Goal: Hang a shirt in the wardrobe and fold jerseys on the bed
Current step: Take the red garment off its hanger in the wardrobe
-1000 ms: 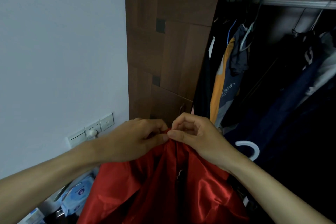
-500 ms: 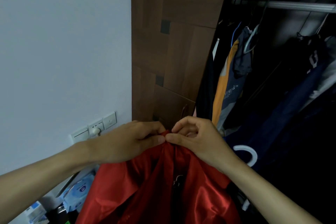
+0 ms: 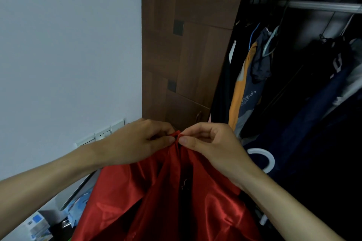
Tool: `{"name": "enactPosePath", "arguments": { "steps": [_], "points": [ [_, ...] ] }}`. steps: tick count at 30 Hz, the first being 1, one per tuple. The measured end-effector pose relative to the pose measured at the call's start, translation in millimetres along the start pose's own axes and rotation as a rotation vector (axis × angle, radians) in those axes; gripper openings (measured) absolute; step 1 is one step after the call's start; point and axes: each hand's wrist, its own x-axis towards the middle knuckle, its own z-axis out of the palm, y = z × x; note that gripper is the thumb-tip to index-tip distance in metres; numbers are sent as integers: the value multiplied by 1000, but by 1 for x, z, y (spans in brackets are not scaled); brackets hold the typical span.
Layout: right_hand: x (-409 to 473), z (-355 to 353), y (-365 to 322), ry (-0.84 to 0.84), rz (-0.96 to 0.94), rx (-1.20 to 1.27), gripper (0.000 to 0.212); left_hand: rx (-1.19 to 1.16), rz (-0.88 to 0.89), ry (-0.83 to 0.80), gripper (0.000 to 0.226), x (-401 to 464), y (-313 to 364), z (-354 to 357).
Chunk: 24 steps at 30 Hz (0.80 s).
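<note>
A shiny red satin shirt [image 3: 172, 201] hangs down from my two hands in front of the open wardrobe. My left hand [image 3: 137, 143] pinches the top of the shirt's front edge from the left. From the right, my right hand [image 3: 211, 145] pinches the facing edge, thumb against forefinger. The fingertips of both hands meet at the collar. A white hanger hook [image 3: 264, 159] shows just right of my right wrist; the part of the hanger under the shirt is hidden.
The brown wardrobe door [image 3: 188, 55] stands open beside a pale wall with sockets [image 3: 101, 134]. Inside, a metal rail [image 3: 323, 6] carries hung clothes, among them an orange and grey shirt [image 3: 244, 92] and dark garments [image 3: 313, 113]. Small packets [image 3: 37, 225] lie at the lower left.
Both hands stay pinched at the shirt's collar and have barely moved. The view has shifted slightly, so the wardrobe and rail sit a little lower and further right.
</note>
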Motion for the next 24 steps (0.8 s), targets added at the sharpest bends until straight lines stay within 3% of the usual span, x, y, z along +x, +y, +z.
{"name": "enactPosePath", "arguments": {
  "steps": [3,7,12,17,20,24],
  "points": [
    [0,0,-1,-66,-61,4,12,217,13,26,18,-2,3,2],
    [3,0,-2,-64,9,96,10,387,22,123,22,-2,2,6],
    [7,7,11,2,-11,-88,3,238,-26,8,34,0,-8,8],
    [2,15,19,-53,-29,-70,1,35,-31,-123,13,-9,-12,9],
    [1,21,22,-26,-79,-45,2,-66,-34,-106,12,-14,-8,8],
    [-1,29,25,-20,-121,-5,7,69,15,-35,28,-20,-7,11]
  ]
}}
